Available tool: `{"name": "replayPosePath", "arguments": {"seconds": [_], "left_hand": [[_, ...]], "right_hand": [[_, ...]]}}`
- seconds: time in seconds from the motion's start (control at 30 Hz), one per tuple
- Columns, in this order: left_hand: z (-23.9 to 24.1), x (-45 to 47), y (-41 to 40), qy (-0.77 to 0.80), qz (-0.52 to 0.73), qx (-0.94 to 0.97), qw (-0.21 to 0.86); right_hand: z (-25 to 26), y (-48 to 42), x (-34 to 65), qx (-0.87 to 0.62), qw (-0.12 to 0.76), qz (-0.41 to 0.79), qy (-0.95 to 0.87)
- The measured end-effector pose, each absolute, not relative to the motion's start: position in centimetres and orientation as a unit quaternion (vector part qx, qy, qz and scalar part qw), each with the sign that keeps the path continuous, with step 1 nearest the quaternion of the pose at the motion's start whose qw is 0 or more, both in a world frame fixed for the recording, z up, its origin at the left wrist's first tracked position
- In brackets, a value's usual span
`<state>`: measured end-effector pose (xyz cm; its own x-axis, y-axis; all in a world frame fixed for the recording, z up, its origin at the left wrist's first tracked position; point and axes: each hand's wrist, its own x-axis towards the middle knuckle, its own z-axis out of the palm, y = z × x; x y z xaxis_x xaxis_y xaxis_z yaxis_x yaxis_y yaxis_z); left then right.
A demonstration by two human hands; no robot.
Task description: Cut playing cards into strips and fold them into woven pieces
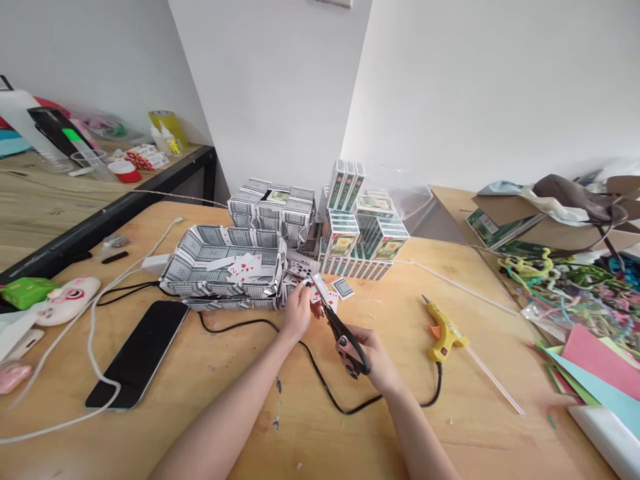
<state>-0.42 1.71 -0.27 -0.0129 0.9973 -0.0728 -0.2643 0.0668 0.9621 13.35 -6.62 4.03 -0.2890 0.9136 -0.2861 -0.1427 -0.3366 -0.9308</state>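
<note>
My right hand (373, 360) grips the black handles of a pair of scissors (336, 321), blades pointing up and left. My left hand (299, 310) pinches a playing card (323, 293) at the scissor blades, just in front of a tray made of folded playing cards (200, 250). A few loose cards lie inside the tray and beside it. Behind stand stacked boxes of card decks (350, 230) and another card-built block (273, 203).
A yellow glue gun (444, 333) lies to the right, its black cable running under my arms. A black phone (137, 353) with a white cable sits at left. Coloured paper (595, 367) and pipe cleaners (575, 287) crowd the right edge. A second table stands at far left.
</note>
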Motion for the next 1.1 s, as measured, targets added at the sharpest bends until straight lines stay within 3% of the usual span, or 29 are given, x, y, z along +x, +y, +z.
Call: {"name": "replayPosePath", "arguments": {"seconds": [0.4,0.57,1.1], "left_hand": [[-0.3,-0.5,1.9,0.475,0.58,0.395,0.531],[-0.3,0.0,2.2,0.407,0.575,0.335,0.626],[1.1,-0.1,1.8,0.356,0.578,0.243,0.693]], "right_hand": [[4.1,-6.7,13.2,-0.465,0.386,0.671,-0.43],[4.2,-6.7,13.0,-0.471,0.382,0.67,-0.429],[3.2,-6.6,13.1,-0.436,0.416,0.694,-0.393]]}}
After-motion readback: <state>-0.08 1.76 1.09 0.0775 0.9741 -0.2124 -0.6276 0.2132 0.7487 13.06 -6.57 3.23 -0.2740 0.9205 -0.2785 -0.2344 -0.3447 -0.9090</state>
